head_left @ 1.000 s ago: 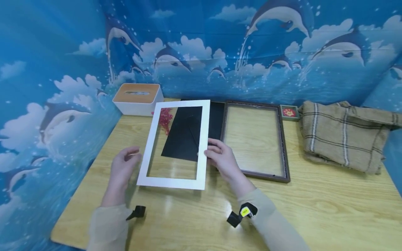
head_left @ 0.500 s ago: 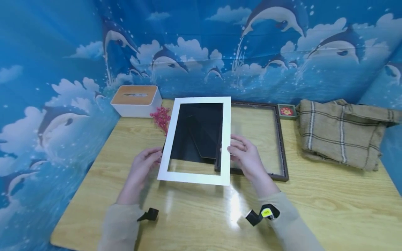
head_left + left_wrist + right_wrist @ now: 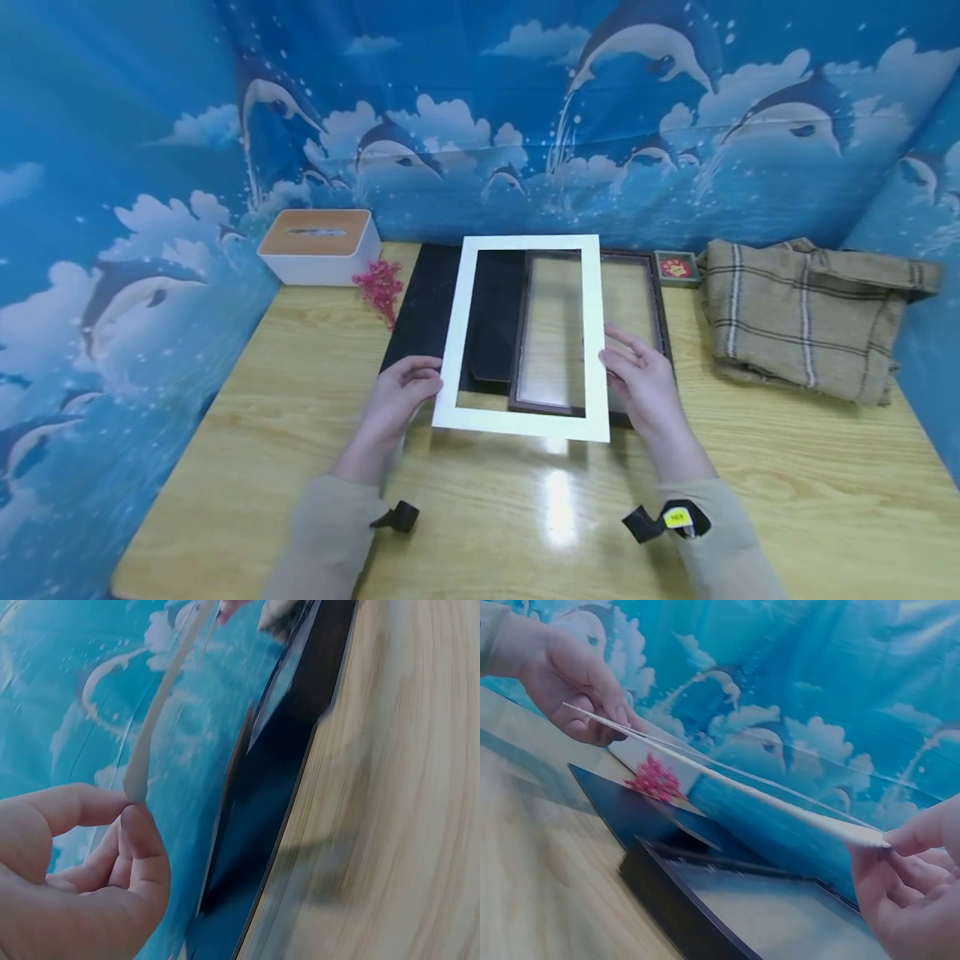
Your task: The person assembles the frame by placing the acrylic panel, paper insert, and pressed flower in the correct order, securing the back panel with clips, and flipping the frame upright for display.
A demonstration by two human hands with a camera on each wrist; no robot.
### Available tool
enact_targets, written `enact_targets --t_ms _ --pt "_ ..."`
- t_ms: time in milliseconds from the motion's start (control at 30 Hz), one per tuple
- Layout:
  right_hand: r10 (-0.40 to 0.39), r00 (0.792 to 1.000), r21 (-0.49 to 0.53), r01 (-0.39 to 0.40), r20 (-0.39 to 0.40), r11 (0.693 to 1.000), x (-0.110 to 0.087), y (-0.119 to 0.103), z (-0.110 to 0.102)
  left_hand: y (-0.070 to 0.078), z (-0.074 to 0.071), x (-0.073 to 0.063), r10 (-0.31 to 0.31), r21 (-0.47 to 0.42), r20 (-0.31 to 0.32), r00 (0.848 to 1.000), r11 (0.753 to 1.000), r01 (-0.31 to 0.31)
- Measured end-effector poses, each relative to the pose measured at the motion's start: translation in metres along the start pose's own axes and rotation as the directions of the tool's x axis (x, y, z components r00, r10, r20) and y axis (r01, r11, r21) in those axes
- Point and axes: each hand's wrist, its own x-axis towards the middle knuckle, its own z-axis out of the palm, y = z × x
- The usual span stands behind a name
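Observation:
Both hands hold a white rectangular picture mat [image 3: 525, 425] in the air, one at each long side. The left hand [image 3: 400, 398] pinches its left edge between thumb and fingers, as the left wrist view shows. On the opposite side the right hand [image 3: 643, 385] pinches the right edge. Under and behind the mat lies a dark brown picture frame [image 3: 662, 308] with a clear pane. Left of it, partly covered by the mat, is a black backing board [image 3: 427, 292] with a stand flap.
A white tissue box [image 3: 318, 250] with a wooden lid stands at the back left, a pink flower sprig [image 3: 380, 287] beside it. A small green-framed box [image 3: 677, 268] and a folded plaid cloth [image 3: 806, 321] lie at the right on the wooden table [image 3: 810, 500].
The mat has moved right, from over the backing board to partly over the frame. The left hand, apart from the mat a second ago, now pinches its left edge.

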Motion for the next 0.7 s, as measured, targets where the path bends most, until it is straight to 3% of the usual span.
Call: enact_targets --t_ms 200,333,500,700 --pt "-0.051 0.998 0.019 0.051 -0.022 0.999 -0.002 -0.004 -0.022 0.001 0.031 0.001 0.026 -0.031 -0.008 1.000 0.999 -0.027" --pt "-0.083 0.995 0.064 0.086 -0.055 0.994 -0.001 -0.007 -0.037 0.000 0.049 0.002 0.063 -0.050 0.021 0.998 0.997 -0.062" --pt "-0.107 0.991 0.082 0.114 -0.080 0.990 0.005 -0.011 -0.053 0.000 0.066 0.004 0.094 -0.079 0.072 0.993 0.993 -0.088" --pt "-0.095 0.992 0.092 0.103 -0.089 0.990 0.010 -0.012 -0.069 -0.001 0.082 0.005 0.089 -0.121 0.100 0.991 0.990 -0.076"
